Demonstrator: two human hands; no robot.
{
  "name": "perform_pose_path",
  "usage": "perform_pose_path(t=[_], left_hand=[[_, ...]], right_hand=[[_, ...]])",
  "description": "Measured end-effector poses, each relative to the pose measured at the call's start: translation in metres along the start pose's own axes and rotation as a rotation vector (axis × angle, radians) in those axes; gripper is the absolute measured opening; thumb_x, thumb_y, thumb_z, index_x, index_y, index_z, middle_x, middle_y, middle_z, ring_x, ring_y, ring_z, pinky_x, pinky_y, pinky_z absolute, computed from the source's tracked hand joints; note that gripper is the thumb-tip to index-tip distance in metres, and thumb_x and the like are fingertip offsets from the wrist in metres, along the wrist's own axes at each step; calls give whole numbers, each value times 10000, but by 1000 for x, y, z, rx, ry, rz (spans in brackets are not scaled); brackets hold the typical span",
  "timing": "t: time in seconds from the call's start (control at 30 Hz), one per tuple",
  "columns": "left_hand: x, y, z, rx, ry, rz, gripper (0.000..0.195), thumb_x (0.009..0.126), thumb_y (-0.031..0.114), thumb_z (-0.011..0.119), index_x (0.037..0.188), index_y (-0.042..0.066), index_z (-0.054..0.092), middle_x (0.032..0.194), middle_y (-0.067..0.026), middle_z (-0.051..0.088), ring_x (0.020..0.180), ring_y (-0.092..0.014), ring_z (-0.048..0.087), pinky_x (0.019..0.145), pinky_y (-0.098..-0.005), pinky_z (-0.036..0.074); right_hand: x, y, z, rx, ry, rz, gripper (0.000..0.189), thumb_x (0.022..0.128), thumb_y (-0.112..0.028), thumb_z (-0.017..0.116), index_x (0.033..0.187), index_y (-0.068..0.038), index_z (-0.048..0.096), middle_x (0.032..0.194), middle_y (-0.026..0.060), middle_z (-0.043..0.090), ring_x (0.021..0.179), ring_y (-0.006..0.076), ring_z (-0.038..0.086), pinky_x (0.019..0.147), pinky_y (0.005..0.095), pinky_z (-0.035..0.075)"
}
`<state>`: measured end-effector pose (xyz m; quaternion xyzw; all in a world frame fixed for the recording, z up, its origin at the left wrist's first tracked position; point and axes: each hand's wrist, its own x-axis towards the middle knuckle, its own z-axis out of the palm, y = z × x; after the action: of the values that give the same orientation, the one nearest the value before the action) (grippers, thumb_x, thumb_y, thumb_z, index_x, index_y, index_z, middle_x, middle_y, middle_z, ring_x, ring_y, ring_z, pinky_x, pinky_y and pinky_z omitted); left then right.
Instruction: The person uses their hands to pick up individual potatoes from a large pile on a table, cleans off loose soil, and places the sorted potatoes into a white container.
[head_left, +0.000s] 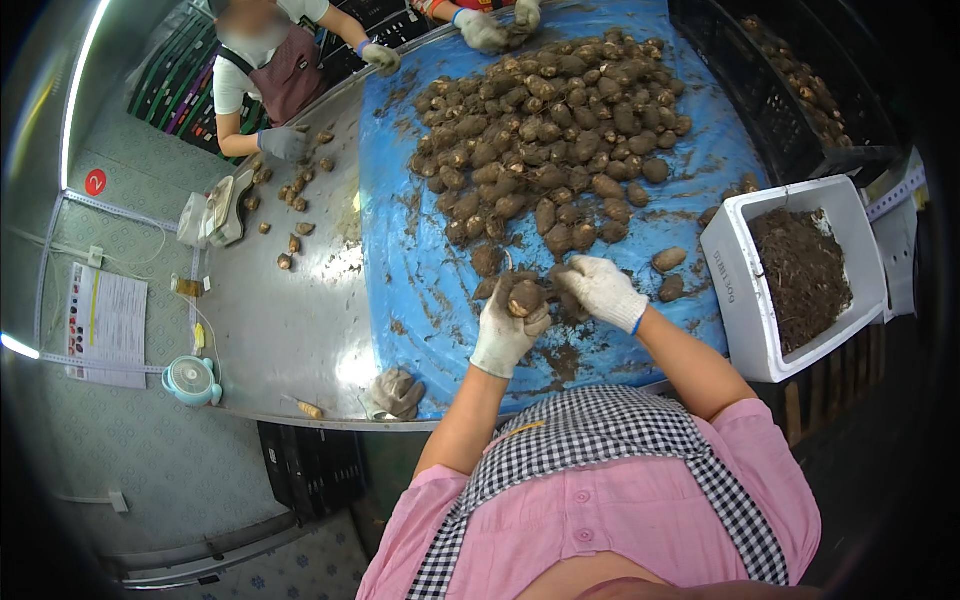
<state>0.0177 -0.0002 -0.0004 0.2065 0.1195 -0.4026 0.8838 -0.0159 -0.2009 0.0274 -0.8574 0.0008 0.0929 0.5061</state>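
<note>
My left hand (508, 330), in a white knit glove with soiled fingers, holds a muddy taro corm (527, 298) whose pale cut end faces up. My right hand (600, 291), gloved alike, is just right of that corm. Its fingers are curled and dark with soil, and whether something is between them is hidden. Beyond both hands spreads a large heap of taro corms (555, 142) with stringy roots, on blue plastic sheeting (442, 360). A rounder corm (487, 260) lies by my left fingertips. Two loose corms, one the paler corm (669, 259), lie right of my right hand.
At right stands a white foam box (720, 277) of soil and roots, with a black crate (780, 120) of corms behind. Leftward, the metal table (292, 337) bears small corms, a scale (225, 210), a wooden-handled tool (307, 408) and a glove (397, 394). Two co-workers' gloved hands are across the table.
</note>
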Motion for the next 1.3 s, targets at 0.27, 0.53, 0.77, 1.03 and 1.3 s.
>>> perform_pose_path(t=[0.27,0.53,0.77,1.03,1.3], left_hand=[[1,-18,34,240,291,-6,617,938,639,420,1206,96,538,996,-104,636,708,-200,583,487,-289,405],[1,-23,9,206,254,10,575,966,570,429,1245,85,564,1147,-116,666,986,-253,679,688,-359,609],[4,1,12,70,562,-1,520,1000,513,381,1090,40,576,692,-47,544,411,-75,317,316,-236,244],[4,161,-83,-85,650,387,405,1014,388,412,1010,0,529,798,-117,562,634,-213,541,618,-329,544],[1,252,-38,-124,417,855,351,1002,246,418,1125,-46,567,1124,-222,613,1061,-349,591,934,-477,501]], right_hand=[[-6,-26,4,-67,26,-147,518,762,-316,680,1191,-32,618,1164,222,609,1164,378,523,1058,436,399],[-5,-20,28,-199,225,-379,228,728,-194,695,888,-32,698,1008,163,620,974,335,539,875,455,423],[18,17,-5,-763,246,-205,311,845,-318,557,776,-38,675,795,123,608,841,247,564,780,389,436],[96,53,-175,-502,885,390,333,899,-202,481,1068,49,620,1067,322,576,956,408,606,885,491,509],[150,185,-227,-281,965,513,515,786,-142,528,1284,-14,546,1318,298,507,1194,448,510,1020,429,431]])
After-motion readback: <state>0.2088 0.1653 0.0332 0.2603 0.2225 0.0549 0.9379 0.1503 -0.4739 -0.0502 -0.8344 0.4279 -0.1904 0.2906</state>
